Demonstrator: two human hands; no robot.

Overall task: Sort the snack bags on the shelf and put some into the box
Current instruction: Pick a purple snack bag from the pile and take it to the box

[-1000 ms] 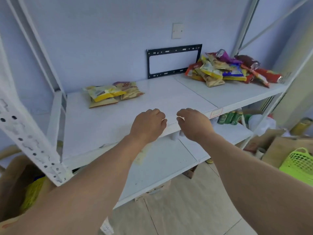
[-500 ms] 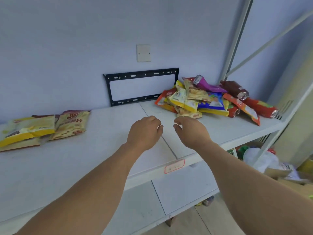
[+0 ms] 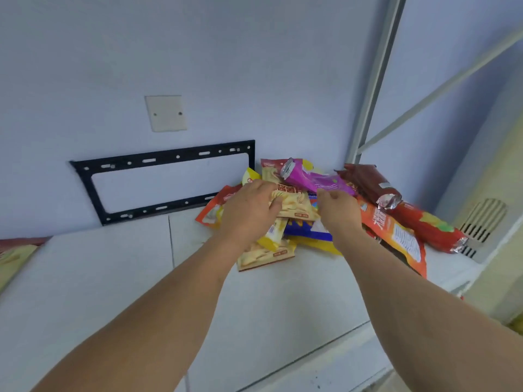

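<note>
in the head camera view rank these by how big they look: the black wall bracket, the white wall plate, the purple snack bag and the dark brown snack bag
Largest to smallest:
1. black wall bracket
2. purple snack bag and dark brown snack bag: they look alike, and the purple one is partly hidden behind the right hand, so I won't rank them
3. white wall plate

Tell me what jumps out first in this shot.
A bright heap of snack bags sits at the back right of the white shelf, against the wall. Both hands are in it: the left hand grips a beige bag, the right hand reaches by a purple bag. A black bracket hangs on the wall behind.
</note>
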